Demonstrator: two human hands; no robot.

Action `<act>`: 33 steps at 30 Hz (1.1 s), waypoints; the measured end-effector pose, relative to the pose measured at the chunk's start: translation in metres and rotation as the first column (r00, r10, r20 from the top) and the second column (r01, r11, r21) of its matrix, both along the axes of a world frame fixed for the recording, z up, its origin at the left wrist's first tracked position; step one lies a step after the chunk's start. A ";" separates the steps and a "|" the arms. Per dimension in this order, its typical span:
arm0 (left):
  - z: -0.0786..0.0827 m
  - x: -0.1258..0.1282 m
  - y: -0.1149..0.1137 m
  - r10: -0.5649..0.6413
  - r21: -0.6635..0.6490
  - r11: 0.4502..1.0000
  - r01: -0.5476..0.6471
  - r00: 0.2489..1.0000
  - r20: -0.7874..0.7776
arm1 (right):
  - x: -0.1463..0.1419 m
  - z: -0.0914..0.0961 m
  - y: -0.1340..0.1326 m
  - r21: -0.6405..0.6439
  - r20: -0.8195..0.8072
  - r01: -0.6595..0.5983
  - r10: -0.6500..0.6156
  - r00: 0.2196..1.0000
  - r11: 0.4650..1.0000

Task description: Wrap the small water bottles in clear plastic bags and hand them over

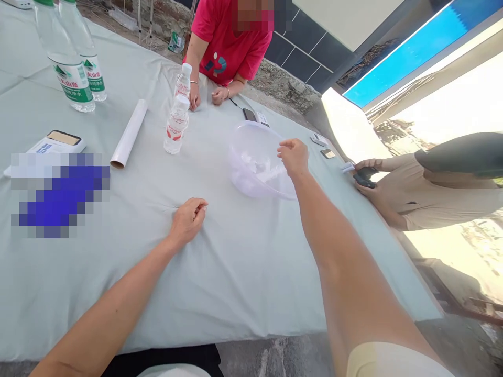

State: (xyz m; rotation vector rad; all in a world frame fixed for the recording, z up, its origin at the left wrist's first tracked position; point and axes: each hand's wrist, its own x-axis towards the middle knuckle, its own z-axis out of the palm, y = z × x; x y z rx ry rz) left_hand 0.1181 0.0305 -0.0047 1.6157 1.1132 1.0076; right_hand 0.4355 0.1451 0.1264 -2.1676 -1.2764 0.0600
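Observation:
My left hand (189, 221) rests on the cloth-covered table, its fingers curled in a loose fist. I see nothing in it. My right hand (295, 157) is over the right side of a pale, see-through plastic basin (245, 175). Its fingers are closed towards the thumb, and what they hold, if anything, I cannot make out. Some clear, shiny material (261, 166) shows in the basin. Left of the basin stand two small water bottles with white caps, the nearer bottle (176, 128) partly covering the farther bottle (184, 78).
A white roll (129, 133) lies on the light green tablecloth (251, 272). Two large water bottles (74, 84) stand far left, near a phone (63, 137) on a white box. A person in red (231, 52) leans at the far edge; another person (408, 193) holds a dark object at right.

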 end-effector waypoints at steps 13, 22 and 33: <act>0.000 -0.001 0.001 0.006 -0.033 0.999 -0.006 1.000 0.008 | -0.008 0.006 -0.037 -0.040 0.169 -0.029 0.036 0.985 0.999; 0.011 -0.009 -0.003 -0.061 -0.139 0.985 0.100 0.963 0.262 | -0.142 -0.049 -0.116 0.329 -0.737 -0.313 0.449 0.505 0.891; 0.009 -0.007 0.009 0.093 -0.275 0.960 0.051 0.868 0.487 | -0.173 -0.131 -0.149 0.338 -0.840 -0.171 0.379 0.390 0.925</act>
